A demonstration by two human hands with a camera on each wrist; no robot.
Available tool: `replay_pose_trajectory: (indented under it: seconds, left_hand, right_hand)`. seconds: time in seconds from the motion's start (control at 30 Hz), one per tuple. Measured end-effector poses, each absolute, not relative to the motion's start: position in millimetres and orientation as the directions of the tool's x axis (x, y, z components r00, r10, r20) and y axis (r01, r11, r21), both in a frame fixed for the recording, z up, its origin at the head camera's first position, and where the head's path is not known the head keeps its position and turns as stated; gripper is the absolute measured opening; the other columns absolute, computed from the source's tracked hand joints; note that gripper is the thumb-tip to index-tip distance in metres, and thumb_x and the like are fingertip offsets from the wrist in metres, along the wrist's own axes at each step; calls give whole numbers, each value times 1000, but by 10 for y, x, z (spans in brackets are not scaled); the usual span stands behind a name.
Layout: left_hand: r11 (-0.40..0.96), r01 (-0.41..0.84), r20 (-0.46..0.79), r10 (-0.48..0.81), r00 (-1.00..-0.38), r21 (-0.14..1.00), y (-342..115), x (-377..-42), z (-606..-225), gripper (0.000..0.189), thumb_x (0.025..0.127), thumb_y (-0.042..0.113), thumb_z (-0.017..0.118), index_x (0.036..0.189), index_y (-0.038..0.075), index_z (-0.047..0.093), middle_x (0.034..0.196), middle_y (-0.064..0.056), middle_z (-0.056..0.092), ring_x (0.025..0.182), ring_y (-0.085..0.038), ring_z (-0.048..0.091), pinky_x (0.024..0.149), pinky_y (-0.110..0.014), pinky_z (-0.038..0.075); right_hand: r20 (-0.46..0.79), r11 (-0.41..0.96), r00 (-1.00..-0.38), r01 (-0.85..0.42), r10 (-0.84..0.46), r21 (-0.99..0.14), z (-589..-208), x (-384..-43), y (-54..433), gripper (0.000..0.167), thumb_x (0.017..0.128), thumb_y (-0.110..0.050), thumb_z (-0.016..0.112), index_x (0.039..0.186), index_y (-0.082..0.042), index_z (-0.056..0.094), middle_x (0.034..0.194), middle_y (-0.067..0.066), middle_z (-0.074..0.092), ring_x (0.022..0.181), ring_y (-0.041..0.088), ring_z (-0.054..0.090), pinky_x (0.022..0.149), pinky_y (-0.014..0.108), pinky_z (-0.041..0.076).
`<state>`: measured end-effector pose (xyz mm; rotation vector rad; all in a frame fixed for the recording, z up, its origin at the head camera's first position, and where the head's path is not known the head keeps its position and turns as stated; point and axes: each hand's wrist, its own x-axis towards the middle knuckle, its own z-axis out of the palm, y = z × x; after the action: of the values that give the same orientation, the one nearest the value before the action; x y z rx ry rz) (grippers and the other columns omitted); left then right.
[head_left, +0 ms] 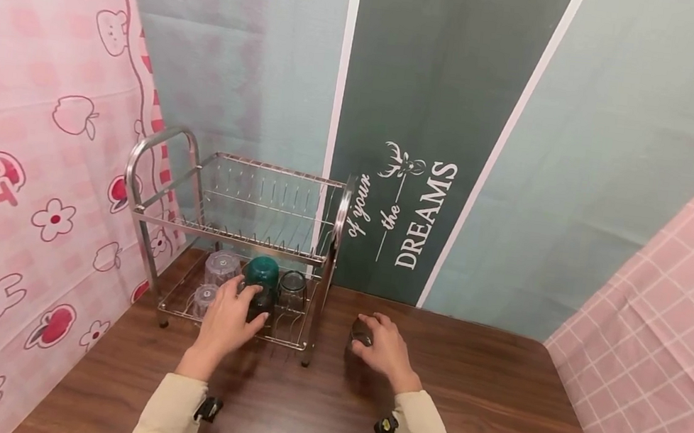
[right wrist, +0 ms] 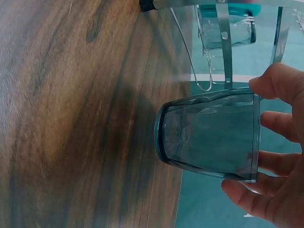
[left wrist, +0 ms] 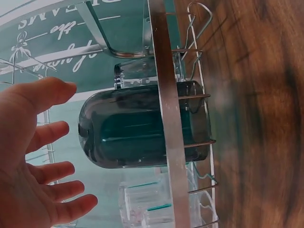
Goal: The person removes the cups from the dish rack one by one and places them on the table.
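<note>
My right hand (head_left: 388,350) grips a grey-tinted drinking glass (right wrist: 209,135) near its rim, thumb on one side and fingers on the other. The glass is upright, its base towards the wooden table; whether it touches the wood I cannot tell. At the rack's lower tier, my left hand (head_left: 224,324) has its fingers spread before an upside-down dark glass (left wrist: 133,133). A gap shows between these fingers and that glass in the left wrist view. Behind the dark glass stands a teal glass (head_left: 263,264), also upside down. A smoky glass (head_left: 294,283) is to their right.
The two-tier metal dish rack (head_left: 229,235) stands on the left of the wooden table (head_left: 481,396). Two clear glasses, one larger (head_left: 223,264) and one smaller (head_left: 204,294), sit at the lower tier's left. Printed curtains surround the table at the back and sides.
</note>
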<state>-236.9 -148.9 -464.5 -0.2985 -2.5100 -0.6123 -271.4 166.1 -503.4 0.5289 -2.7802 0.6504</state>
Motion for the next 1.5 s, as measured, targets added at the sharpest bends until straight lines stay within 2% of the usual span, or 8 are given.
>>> replay_pose_trajectory:
  seconds: [0.33,0.57,0.83,1.1,1.3,1.5]
  left_hand:
    - [884,303,458,117,-881,355,-1427,-2453,-4663,52,76,28,76,118,3,60,128,-28,42,118,-44,38,81,-60,39]
    - [883,293,450,107,-886,368,-1419,-2490,-4697,49,77,27,74,118,4,60,126,-28,43,116,-44,40,81,-60,40]
    - [855,310,469,91,-878,415,-1416,-2556,-4747,46,77,22,75,117,4,60,121,-28,44,106,-44,45,76,-56,45]
    - [832,331,522,59,-851,445,-1381,-2604,-4816,43,77,21,77,111,3,58,111,-25,44,99,-41,44,75,-53,45]
    - [838,326,536,48,-843,438,-1369,-2616,-4836,43,76,17,77,113,4,59,111,-25,43,99,-42,43,74,-53,45]
    - [824,362,553,72,-830,437,-1347,-2620,-4692,43,78,17,74,118,7,60,111,-26,42,100,-43,42,75,-54,44]
  right_hand:
    - [288,848,-920,-365,-265,-385,-5086,-2819,1674,51,75,-30,69,121,-9,62,123,22,51,108,39,51,79,51,46]
    - [269,853,-927,-352,-261,-386,-5098,-2917,1720,48,75,-27,71,117,-7,63,118,20,54,103,38,53,80,49,46]
    - [232,853,-934,-344,-270,-391,-5100,-2972,1699,47,76,-27,69,118,-6,63,116,20,54,103,39,52,80,49,45]
    - [229,845,-950,-295,-211,-447,-5169,-3009,1667,47,79,-28,69,120,-6,61,120,24,51,107,43,48,85,52,42]
    - [214,830,-952,-297,-220,-471,-5184,-3026,1660,50,80,-27,69,123,-4,59,123,27,48,110,46,46,87,53,41]
    - [170,821,-961,-273,-217,-501,-5084,-3006,1731,60,79,-29,72,130,-3,52,130,32,40,116,49,41,90,56,38]
